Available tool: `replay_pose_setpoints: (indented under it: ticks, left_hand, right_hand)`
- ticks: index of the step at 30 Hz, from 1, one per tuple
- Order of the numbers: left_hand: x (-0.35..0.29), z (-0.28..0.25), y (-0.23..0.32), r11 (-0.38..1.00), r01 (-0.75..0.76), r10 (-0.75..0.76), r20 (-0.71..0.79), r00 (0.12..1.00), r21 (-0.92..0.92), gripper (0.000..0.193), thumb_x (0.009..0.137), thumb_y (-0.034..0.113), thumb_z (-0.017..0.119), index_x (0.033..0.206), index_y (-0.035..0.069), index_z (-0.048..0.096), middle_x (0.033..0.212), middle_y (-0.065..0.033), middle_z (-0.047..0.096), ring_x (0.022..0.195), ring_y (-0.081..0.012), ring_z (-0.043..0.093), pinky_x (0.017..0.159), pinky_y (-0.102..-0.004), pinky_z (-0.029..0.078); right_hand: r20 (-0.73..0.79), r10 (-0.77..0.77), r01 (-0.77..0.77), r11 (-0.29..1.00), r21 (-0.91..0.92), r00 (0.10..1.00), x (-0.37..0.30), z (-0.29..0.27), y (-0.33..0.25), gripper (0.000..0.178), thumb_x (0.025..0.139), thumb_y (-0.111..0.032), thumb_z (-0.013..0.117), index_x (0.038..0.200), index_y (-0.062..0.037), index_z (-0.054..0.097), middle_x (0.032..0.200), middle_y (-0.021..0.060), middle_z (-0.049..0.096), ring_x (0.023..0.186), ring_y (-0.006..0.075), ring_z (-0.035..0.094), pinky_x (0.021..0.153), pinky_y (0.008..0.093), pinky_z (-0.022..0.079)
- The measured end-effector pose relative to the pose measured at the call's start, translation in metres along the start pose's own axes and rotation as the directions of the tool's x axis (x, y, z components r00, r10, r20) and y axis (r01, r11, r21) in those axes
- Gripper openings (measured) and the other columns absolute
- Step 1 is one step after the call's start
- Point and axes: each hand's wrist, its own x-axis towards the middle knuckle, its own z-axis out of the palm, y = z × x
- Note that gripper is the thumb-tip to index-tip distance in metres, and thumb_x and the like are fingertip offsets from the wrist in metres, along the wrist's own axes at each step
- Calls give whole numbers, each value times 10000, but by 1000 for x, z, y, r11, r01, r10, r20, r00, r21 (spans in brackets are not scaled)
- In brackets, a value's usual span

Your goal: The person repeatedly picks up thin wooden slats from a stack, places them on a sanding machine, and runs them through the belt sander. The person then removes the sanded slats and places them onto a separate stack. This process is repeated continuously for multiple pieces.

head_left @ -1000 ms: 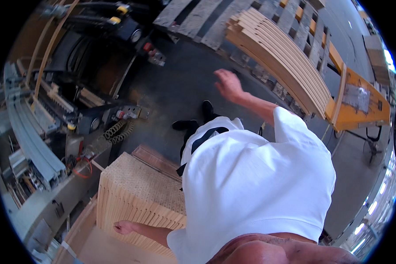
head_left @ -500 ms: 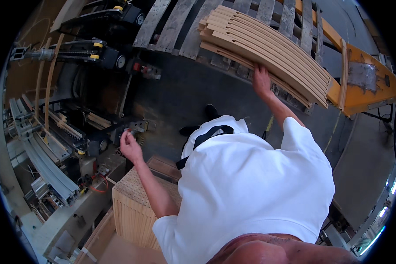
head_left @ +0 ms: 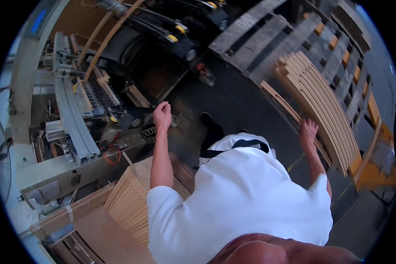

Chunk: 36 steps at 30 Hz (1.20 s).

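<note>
My right hand (head_left: 309, 132) is wrapped round a narrow wooden strip (head_left: 280, 100). A gap separates the strip's far end from a stack of curved, slotted wooden slats (head_left: 323, 99), lying on a grey pallet (head_left: 262, 44). My left hand (head_left: 162, 116) is raised beside the front end of a machine (head_left: 132, 119), its fingers pinched together. Whether anything small sits between those fingertips cannot be made out. Close below it are a metal bracket (head_left: 177, 121) and a coiled hose (head_left: 148, 134).
Wooden pieces (head_left: 130, 193) stand packed in a wooden bin (head_left: 53, 218) at my lower left. A curved metal rail (head_left: 77, 119) runs along the machine. An orange pallet jack (head_left: 376, 171) is under the pallet at right. Dark floor (head_left: 233, 94) lies between machine and pallet.
The view has swung left, so the machine and pallet appear shifted rightward. My right hand has drawn the wooden strip away from the stack's side. My left hand has come away from the machine's end.
</note>
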Motion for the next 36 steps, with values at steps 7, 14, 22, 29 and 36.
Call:
replay_pose_setpoints:
  ticks: [7,14,22,29,36]
  left_hand:
    - [207,-46,-32,991,-62,75,-109,991,116,247,827,197,675,1024,51,708,928,-142,717,892,-270,689,824,-356,533]
    - [418,-117,12,866,15,122,-240,963,500,401,852,254,639,1217,92,607,1342,-157,498,1272,-358,432,1030,-457,405]
    - [524,-145,8,728,4,185,-202,962,685,541,883,365,612,1352,132,480,1406,-148,428,1361,-354,326,1122,-546,206]
    - [436,-127,36,787,-338,331,108,937,516,327,786,305,752,1028,106,660,1036,-151,620,966,-345,609,816,-484,496]
    - [264,-79,92,882,-386,307,292,906,272,320,757,299,755,968,82,652,965,-148,599,965,-344,589,819,-470,480]
  right_hand:
    - [-162,-102,154,925,347,982,39,-57,-80,539,785,6,605,1306,-27,471,1184,195,546,1075,406,533,915,472,440]
    - [-329,-95,268,802,534,940,114,-162,-252,498,852,35,469,1349,-1,481,1034,192,595,898,346,596,797,398,478]
    - [-433,-168,412,714,566,886,214,-236,-367,362,921,-22,523,1280,20,542,825,147,557,680,257,561,618,343,454]
    - [-489,-599,770,548,329,635,361,-267,-469,398,893,-113,608,1288,-85,569,797,118,562,675,317,563,605,418,440]
    - [-419,-880,974,209,83,224,475,-261,-663,358,905,-193,588,1261,-159,573,869,111,593,786,321,609,688,445,484]
